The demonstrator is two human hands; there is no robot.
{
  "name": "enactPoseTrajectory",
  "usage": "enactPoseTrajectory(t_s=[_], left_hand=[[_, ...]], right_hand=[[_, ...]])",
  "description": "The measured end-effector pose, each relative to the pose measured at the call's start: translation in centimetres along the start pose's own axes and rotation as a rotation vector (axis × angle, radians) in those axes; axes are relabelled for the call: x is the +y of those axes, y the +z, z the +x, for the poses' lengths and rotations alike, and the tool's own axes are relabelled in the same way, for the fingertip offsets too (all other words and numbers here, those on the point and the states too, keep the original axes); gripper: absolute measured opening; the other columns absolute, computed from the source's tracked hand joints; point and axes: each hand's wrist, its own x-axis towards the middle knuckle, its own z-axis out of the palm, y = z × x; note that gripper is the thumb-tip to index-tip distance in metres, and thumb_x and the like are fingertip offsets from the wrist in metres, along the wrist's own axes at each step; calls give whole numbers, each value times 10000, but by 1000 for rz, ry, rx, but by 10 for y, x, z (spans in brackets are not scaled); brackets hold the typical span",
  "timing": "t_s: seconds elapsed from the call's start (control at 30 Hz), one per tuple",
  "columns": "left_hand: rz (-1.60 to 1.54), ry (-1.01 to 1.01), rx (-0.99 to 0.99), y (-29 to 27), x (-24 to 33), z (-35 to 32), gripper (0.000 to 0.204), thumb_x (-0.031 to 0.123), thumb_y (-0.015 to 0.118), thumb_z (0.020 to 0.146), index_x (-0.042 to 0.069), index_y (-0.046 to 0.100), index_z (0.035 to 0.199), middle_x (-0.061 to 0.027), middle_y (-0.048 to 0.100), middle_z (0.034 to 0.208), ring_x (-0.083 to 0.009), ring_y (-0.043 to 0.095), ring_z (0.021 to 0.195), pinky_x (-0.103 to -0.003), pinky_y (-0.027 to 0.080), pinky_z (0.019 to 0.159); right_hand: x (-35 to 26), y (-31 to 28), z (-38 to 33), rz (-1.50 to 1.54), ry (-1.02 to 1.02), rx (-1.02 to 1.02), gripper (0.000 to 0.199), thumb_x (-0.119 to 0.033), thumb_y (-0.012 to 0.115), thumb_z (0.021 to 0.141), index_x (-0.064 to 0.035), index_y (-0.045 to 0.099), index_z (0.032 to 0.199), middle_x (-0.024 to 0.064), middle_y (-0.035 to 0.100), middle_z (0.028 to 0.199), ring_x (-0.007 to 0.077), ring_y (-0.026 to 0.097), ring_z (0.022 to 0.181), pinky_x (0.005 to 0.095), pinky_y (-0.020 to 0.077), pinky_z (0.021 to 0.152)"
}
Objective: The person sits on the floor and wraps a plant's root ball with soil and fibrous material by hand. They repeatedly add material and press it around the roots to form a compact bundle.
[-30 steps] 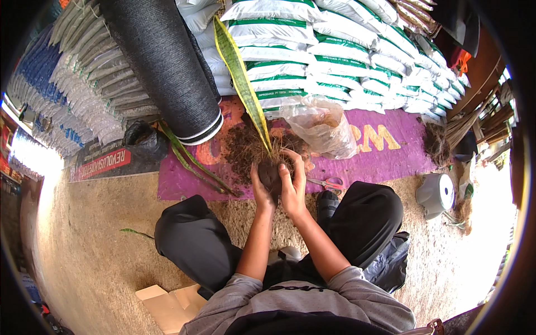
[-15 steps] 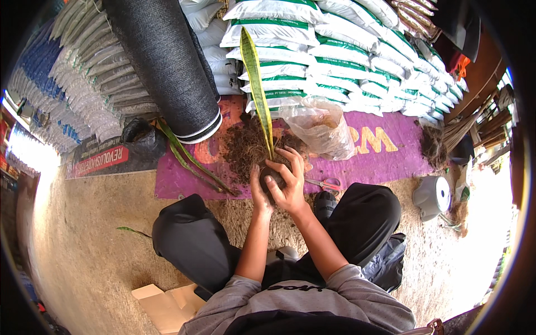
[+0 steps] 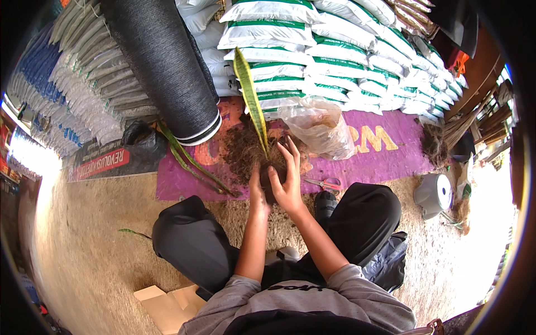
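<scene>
A single snake plant leaf (image 3: 251,92), dark green with yellow edges, stands up from a dark ball of soil (image 3: 268,192) and leans a little to the left. My left hand (image 3: 257,192) presses on the left side of that ball. On its right side lies my right hand (image 3: 287,181), with the fingers reaching up and over and the thumb across the front. Both hands together cup the soil. Much of the ball is hidden behind the fingers. Just beyond them, loose soil and fine roots (image 3: 237,148) are spread over a purple banner sheet (image 3: 379,167).
Scissors (image 3: 326,183) and a crumpled clear plastic bag (image 3: 321,131) lie to the right. Cut snake plant leaves (image 3: 192,162) rest at the left beside a black roll of netting (image 3: 162,61). Stacked white-and-green sacks (image 3: 335,72) stand behind. A grey pot (image 3: 431,196) sits far right.
The plant has come lower and its leaf tip has shifted down and slightly left. My right hand's fingers have straightened and moved up along the soil ball.
</scene>
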Motion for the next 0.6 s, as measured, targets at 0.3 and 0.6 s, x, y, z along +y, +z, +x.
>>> enactPoseTrajectory(t_s=[0.3, 0.6], left_hand=[[211, 29, 260, 10, 0, -3, 665, 559, 272, 927, 14, 426, 1274, -117, 497, 1235, -228, 485, 1133, -372, 391, 952], [9, 47, 214, 8, 3, -1, 679, 610, 342, 862, 44, 452, 1221, -117, 513, 1182, -257, 520, 1069, -397, 416, 920]], right_hand=[[-2, -6, 6, 12, -11, 39, 550, -177, 753, 673, -19, 535, 1153, 174, 548, 1104, 320, 555, 1009, 361, 444, 874], [-3, -2, 1, 212, 93, -92, 663, -262, 764, 625, -48, 512, 1199, 167, 487, 1231, 307, 450, 1176, 472, 294, 1007]])
